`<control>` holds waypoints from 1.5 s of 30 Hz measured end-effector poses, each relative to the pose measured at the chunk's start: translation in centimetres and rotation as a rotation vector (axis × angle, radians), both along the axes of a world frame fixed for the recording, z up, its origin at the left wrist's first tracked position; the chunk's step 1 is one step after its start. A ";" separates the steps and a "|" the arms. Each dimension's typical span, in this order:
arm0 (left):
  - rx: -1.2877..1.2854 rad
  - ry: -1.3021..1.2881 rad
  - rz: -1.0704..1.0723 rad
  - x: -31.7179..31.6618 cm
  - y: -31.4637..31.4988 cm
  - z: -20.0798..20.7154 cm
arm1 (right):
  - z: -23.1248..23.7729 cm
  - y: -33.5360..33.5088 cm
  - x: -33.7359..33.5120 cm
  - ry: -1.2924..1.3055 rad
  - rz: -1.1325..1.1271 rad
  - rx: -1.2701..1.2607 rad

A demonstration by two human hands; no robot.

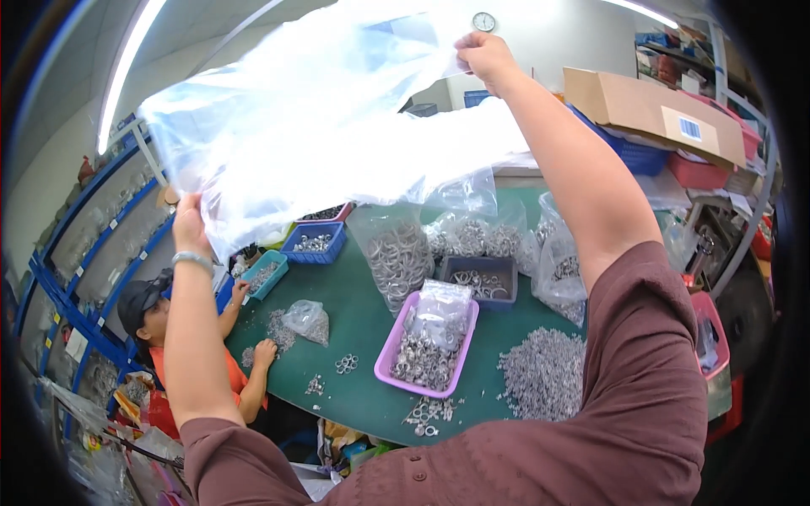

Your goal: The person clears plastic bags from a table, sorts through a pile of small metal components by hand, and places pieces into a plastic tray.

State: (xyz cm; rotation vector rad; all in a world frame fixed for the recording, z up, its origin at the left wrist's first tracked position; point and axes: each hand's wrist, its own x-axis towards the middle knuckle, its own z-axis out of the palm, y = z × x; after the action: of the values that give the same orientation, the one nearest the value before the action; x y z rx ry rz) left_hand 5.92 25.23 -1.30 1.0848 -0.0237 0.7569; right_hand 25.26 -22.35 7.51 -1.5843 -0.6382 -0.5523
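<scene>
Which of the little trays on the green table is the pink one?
The pink tray is the one nearest the person, filled with metal rings and a small clear bag. The other trays, further back, are blue, dark blue and teal.

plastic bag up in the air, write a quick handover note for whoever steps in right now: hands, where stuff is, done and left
Left hand: gripping the lower left edge of the big clear plastic bag.
Right hand: fist closed on the bag's top edge, raised high.
The bag is spread open above the green table and looks empty.
Below: purple tray of metal rings, a loose pile of small metal parts, filled clear bags behind, blue bins.
A co-worker sorts parts at the table's left.
Done: bag held up and spread. Left: nothing is in it yet.
</scene>
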 end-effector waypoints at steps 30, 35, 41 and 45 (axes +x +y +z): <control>0.206 0.457 0.087 12.5 -12.6 -4.4 | -12.8 -10.8 -18.2 -1.017 -0.318 -0.583; 0.325 0.429 0.138 4.8 -11.6 -5.9 | -20.0 -8.2 -27.0 -0.833 -0.072 -0.743; 0.387 0.436 0.000 -11.4 -9.4 -16.9 | -37.6 0.4 -16.7 -0.524 -0.267 -0.617; 0.399 0.739 -0.156 -20.5 -10.6 -25.9 | -47.4 2.9 -13.8 0.111 -0.140 -1.000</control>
State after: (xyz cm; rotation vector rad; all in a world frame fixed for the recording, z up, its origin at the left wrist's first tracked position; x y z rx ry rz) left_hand -14.62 14.61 -27.16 1.6722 0.3784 0.1764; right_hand 11.42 -19.45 -39.86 -2.5888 -0.7738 -0.2283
